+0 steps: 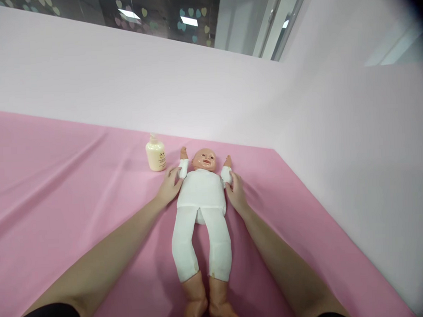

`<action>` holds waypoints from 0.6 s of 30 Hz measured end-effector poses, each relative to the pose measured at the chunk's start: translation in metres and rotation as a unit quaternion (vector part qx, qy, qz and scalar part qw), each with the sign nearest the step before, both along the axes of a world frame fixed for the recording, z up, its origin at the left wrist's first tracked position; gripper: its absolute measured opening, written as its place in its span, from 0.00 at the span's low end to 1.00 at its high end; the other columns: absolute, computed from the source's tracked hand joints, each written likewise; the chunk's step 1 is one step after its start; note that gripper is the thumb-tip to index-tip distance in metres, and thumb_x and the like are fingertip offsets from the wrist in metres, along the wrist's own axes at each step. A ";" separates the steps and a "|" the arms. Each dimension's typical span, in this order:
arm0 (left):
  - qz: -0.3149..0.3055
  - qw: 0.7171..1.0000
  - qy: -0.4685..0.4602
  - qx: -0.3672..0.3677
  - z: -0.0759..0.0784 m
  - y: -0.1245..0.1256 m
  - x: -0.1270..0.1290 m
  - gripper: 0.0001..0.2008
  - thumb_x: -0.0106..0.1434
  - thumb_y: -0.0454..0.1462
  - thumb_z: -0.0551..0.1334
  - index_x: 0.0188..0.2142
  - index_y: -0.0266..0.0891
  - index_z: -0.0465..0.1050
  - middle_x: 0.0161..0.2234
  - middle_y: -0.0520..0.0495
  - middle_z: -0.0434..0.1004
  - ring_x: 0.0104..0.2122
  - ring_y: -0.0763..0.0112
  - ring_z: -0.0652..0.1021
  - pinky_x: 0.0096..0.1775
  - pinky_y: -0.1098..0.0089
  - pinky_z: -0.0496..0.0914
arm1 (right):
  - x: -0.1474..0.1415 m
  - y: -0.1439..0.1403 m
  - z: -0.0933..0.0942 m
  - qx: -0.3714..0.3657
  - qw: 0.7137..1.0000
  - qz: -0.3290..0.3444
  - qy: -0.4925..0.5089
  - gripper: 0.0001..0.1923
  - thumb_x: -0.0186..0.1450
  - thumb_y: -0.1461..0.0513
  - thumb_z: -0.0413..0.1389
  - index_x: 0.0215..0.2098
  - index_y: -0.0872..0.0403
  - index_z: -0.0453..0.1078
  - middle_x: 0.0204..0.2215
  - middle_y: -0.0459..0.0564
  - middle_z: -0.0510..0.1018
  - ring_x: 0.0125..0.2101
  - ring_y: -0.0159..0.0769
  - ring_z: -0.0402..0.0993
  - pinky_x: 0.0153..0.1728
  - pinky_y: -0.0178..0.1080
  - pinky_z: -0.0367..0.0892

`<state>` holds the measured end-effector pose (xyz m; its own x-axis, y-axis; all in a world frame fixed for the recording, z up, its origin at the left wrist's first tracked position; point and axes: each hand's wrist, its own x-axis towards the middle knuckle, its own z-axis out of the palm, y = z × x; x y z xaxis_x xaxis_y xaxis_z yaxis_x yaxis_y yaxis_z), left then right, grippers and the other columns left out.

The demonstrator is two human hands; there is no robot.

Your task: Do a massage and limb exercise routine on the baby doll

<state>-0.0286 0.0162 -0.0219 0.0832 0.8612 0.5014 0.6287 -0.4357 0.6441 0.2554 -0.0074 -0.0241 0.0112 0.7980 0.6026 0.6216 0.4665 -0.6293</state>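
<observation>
A baby doll (201, 196) in a white cloth suit lies on its back on the pink sheet (59, 182), head away from me and bare feet toward me. My left hand (169, 187) rests against the doll's arm on the left side, fingers around the white sleeve. My right hand (236, 192) touches the doll's other arm at the sleeve on the right side. A cream lotion bottle (156, 154) stands upright just left of the doll's head, a short way beyond my left hand.
The pink sheet covers a wide surface that ends at a pale pink backdrop (209, 84) behind and to the right. Above the backdrop are dark windows with heart stickers (165, 17).
</observation>
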 end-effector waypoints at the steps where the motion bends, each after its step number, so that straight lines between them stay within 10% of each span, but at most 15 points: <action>1: 0.008 1.000 0.006 -0.010 0.000 0.000 0.000 0.21 0.63 0.39 0.53 0.56 0.39 0.60 0.54 0.40 0.59 0.57 0.59 0.63 0.60 0.58 0.57 | 0.001 0.001 -0.002 -0.008 1.000 -0.006 -0.006 0.24 0.65 0.59 0.46 0.59 0.57 0.55 0.55 0.61 0.62 0.57 0.44 0.58 0.57 0.51 0.59; 18: 0.086 0.982 0.120 -0.113 0.008 -0.003 -0.002 0.26 0.63 0.48 0.51 0.55 0.36 0.65 0.50 0.37 0.71 0.50 0.51 0.69 0.52 0.55 0.61 | 0.007 0.009 -0.012 -0.112 0.993 -0.036 0.001 0.30 0.63 0.55 0.47 0.62 0.57 0.55 0.56 0.60 0.66 0.57 0.48 0.62 0.57 0.53 0.57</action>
